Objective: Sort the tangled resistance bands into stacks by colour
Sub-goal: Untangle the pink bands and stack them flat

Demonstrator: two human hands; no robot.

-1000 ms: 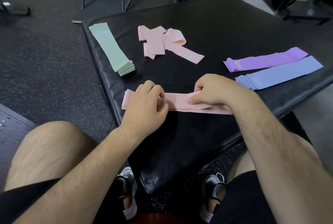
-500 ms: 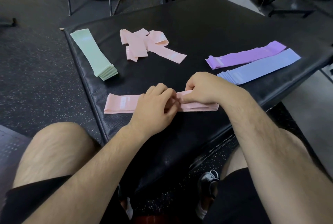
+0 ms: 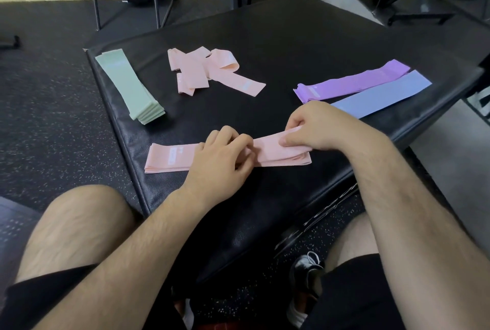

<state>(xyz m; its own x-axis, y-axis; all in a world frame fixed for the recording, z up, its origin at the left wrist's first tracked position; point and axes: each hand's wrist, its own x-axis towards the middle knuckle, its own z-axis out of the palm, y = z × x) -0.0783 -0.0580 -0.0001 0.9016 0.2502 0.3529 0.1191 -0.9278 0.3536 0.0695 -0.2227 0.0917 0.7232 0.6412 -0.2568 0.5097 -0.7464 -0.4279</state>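
Near the front edge of the black padded mat (image 3: 291, 46) lies the stack of flat pink elastic bands (image 3: 169, 157). The left hand (image 3: 220, 160) has its grip curled on the stack's middle. The right hand (image 3: 315, 128) has its grip pinching the raised right end.

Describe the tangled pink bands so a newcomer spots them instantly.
On the black mat, look at the far side, between the green stack and the purple stack. The tangled pink bands are the only crisscrossed heap; every other pile lies straight.

Black mat (image 3: 291, 46) under coloured bands (image 3: 127, 85)
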